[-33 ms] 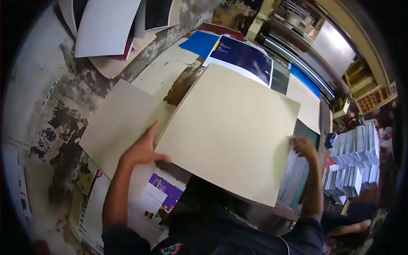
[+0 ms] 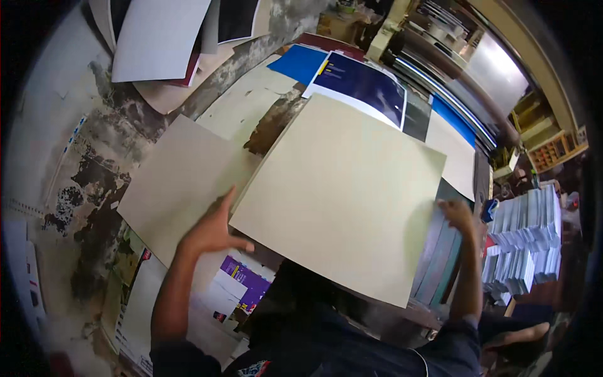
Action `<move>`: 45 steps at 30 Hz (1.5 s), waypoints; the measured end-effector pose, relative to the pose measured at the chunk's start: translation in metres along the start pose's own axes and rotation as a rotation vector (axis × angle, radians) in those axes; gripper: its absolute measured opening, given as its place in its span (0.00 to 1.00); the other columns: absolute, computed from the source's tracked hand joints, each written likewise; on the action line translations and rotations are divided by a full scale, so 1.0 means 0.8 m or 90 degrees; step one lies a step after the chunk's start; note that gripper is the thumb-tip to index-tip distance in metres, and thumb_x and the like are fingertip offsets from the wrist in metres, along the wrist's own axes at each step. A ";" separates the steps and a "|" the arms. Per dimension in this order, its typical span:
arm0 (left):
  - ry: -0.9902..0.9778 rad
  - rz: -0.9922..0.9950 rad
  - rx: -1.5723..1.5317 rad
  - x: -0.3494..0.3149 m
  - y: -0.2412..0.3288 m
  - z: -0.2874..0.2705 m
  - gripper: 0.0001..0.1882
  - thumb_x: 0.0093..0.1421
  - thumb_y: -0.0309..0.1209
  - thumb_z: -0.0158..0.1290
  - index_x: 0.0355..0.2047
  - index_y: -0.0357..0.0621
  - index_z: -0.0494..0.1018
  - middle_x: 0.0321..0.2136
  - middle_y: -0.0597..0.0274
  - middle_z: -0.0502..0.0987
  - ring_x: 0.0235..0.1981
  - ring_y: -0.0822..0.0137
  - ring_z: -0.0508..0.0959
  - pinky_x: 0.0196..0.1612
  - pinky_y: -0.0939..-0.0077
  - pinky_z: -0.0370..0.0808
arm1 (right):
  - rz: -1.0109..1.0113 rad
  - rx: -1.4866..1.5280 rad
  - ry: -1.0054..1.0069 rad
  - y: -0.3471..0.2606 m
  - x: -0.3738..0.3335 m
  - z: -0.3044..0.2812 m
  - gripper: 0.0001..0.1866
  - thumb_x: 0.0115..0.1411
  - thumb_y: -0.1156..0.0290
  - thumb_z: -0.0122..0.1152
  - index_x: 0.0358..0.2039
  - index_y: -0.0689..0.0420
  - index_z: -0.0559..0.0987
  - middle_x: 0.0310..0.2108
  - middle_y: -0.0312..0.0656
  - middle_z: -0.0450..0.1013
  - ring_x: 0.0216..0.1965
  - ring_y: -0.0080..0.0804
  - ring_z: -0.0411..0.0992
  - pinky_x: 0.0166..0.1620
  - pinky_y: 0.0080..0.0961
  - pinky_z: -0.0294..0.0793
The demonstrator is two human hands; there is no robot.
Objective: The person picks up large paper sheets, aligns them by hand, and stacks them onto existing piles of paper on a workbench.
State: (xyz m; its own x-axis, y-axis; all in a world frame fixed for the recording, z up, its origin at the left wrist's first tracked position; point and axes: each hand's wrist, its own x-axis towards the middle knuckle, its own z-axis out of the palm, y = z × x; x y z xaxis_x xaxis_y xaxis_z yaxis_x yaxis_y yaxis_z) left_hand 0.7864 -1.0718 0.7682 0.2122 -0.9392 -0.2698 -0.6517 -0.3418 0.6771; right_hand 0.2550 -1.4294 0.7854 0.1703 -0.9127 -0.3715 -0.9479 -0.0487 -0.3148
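Observation:
A stack of large cream boards lies squared up on the worktable in front of me. At its near left corner is my left hand, thumb and forefinger spread wide around the corner and the other fingers along the left edge. It grips nothing. Just off the right edge hovers my right hand, its fingers loosely bent toward the boards, slightly blurred and holding nothing. A single greyish board lies to the left, passing under my left hand.
Beyond the stack lie a dark blue printed sheet and a bright blue sheet. A machine with metal rollers stands at the far right. Stacked white paper bundles are at the right. Sheets hang by the stained wall.
My right hand has come slightly away from the boards' right edge, toward the right. My left hand has dropped a little, still spread at the corner. The stack looks unmoved.

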 end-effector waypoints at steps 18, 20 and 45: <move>0.127 -0.076 0.190 0.004 -0.001 0.005 0.54 0.51 0.37 0.66 0.71 0.45 0.45 0.45 0.38 0.76 0.47 0.42 0.77 0.51 0.52 0.73 | -0.509 -0.300 0.145 -0.105 0.156 -0.047 0.49 0.30 0.76 0.81 0.59 0.53 0.70 0.52 0.49 0.74 0.53 0.49 0.72 0.53 0.40 0.74; 0.229 0.013 0.204 -0.023 -0.019 0.032 0.59 0.49 0.37 0.69 0.72 0.44 0.41 0.54 0.39 0.72 0.54 0.44 0.73 0.56 0.53 0.70 | -0.484 -0.387 0.194 -0.086 0.158 -0.063 0.60 0.34 0.76 0.79 0.69 0.53 0.56 0.63 0.54 0.63 0.64 0.55 0.61 0.61 0.45 0.67; 0.472 -0.278 0.318 -0.775 -0.241 0.435 0.22 0.59 0.39 0.56 0.52 0.46 0.72 0.55 0.58 0.73 0.57 0.57 0.71 0.58 0.59 0.69 | -1.187 -0.215 -0.200 -0.286 -0.676 0.683 0.23 0.51 0.60 0.71 0.48 0.50 0.79 0.49 0.39 0.74 0.53 0.43 0.68 0.56 0.44 0.65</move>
State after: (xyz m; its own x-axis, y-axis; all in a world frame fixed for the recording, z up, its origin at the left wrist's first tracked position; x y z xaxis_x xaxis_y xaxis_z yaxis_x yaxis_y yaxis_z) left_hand 0.5273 -0.4124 0.5671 0.7975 -0.5744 0.1844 -0.6029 -0.7700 0.2088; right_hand 0.5269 -0.7034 0.5811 0.8797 0.4727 0.0518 0.4652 -0.8332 -0.2988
